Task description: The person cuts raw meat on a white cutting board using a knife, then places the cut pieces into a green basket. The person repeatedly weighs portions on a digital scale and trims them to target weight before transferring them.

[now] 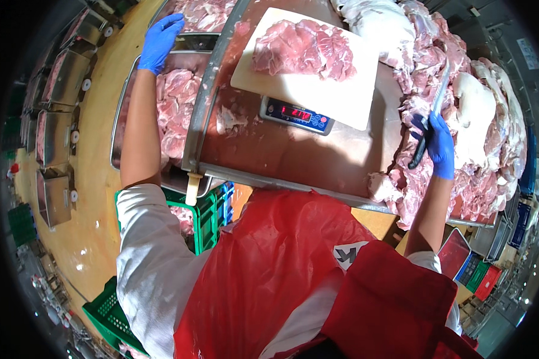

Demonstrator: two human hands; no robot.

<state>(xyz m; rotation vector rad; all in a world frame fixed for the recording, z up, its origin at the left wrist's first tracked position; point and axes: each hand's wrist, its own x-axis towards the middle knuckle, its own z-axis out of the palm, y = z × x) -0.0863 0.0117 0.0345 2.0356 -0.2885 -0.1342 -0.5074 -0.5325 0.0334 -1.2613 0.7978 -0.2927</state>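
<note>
My left hand, in a blue glove, is stretched out at the far left over the rims of two steel trays. Its fingers are extended and nothing shows in them. Raw meat pieces fill the nearer tray. In my blue-gloved right hand is a knife, its black handle gripped and its blade pointing away from me. That hand is over a large heap of raw meat with pale skin. Between my hands, several trimmed cuts lie on a white cutting board resting on a digital scale.
A small meat scrap lies on the steel table. Off its left front corner sticks a cream-coloured handle. Below stands a green crate with meat. Wheeled steel bins line the floor at far left; coloured crates are low right.
</note>
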